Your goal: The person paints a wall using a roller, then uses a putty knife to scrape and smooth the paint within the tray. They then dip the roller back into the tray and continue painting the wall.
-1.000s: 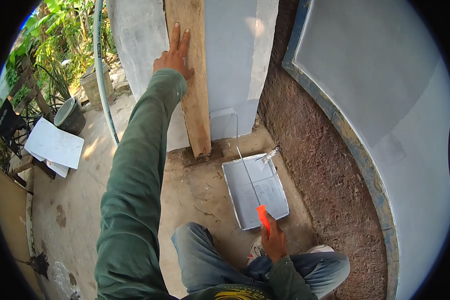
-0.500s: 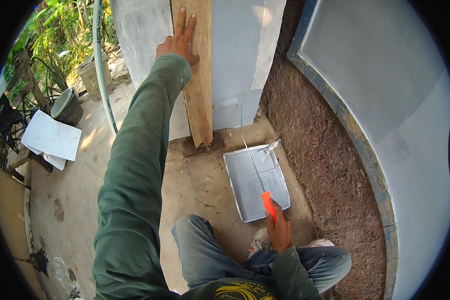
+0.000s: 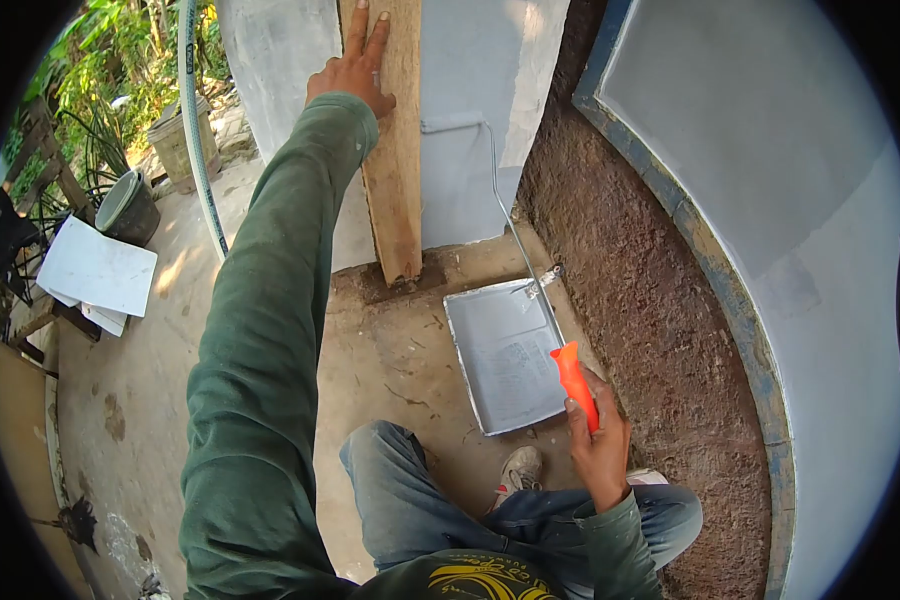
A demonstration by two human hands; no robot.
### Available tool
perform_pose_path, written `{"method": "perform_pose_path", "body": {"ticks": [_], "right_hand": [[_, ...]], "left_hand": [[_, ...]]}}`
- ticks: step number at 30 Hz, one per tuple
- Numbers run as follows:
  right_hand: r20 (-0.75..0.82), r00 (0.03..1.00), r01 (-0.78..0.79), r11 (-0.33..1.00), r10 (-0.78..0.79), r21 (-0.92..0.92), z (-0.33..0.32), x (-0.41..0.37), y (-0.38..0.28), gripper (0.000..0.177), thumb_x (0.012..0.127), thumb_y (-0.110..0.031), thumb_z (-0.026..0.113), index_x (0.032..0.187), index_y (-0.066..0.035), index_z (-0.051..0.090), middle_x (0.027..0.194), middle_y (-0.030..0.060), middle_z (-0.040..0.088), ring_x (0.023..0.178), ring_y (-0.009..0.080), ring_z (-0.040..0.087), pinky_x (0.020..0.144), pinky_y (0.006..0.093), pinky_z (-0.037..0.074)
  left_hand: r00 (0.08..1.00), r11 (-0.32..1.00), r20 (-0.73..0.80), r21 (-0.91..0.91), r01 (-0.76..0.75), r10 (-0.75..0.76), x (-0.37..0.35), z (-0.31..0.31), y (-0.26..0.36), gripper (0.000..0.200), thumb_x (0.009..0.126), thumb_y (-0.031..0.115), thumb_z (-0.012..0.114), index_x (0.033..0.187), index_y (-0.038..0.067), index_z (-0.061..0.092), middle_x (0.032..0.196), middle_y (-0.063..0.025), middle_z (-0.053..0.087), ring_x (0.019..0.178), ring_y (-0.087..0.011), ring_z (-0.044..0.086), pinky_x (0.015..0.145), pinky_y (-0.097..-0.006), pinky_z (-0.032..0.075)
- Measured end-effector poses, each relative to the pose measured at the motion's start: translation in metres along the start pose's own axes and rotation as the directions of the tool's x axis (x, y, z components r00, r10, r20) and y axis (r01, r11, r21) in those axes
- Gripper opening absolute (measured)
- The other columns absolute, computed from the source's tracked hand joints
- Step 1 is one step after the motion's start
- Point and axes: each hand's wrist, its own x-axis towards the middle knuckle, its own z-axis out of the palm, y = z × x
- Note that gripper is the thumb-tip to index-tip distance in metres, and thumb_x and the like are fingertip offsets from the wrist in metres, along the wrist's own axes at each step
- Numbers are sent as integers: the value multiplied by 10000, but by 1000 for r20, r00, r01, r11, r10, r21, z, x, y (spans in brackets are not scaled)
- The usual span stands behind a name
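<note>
Slim roller (image 3: 454, 125) beside wooden plank (image 3: 397, 190)

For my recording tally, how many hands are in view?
2: the left hand rests against the wooden plank, and the right hand grips the paint roller's orange handle.

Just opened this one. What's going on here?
A person's left hand is spread flat against an upright wooden board. The right hand grips an orange-handled paint roller, its roller head apparently against the grey wall just right of the board. A paint tray sits on the floor below the wall, ahead of the person's legs.
</note>
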Motion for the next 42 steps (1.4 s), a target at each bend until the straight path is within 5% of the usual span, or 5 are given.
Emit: {"method": "perform_pose_path", "body": {"ticks": [14,25,39,42], "right_hand": [[-177,979,112,992,-99,62,6,23,-8,432,996,-84,617,1417,-12,551,1354,246,645,1209,371,673,989,421,531],[63,994,-101,990,95,101,47,-25,52,416,1006,-120,601,1406,-17,548,1332,263,646,1189,439,657,934,449,561],[-62,998,26,990,-18,135,29,37,9,433,1002,-78,601,1427,-27,534,1406,233,615,1216,417,654,985,455,537],[-181,959,232,971,-220,48,22,64,-8,440,1006,-76,595,1436,-19,519,1393,241,620,1206,414,660,989,449,535]], "left_hand": [[1000,999,15,35,11,-11,-2,-5,0,1175,768,296,868,1653,374,99,1751,35,-52,1195,-349,673,982,-440,587],[999,999,38,36,33,-34,-6,-13,10,1187,762,271,866,1658,350,92,1752,-7,-46,1176,-361,678,973,-432,588],[995,998,95,46,32,-36,-7,-19,14,1211,769,277,869,1671,284,61,1745,-28,-109,1054,-330,711,844,-416,635],[993,999,115,11,39,-40,-8,-23,14,1225,737,233,869,1668,287,75,1746,-53,-96,1093,-380,701,893,-438,620]]}}
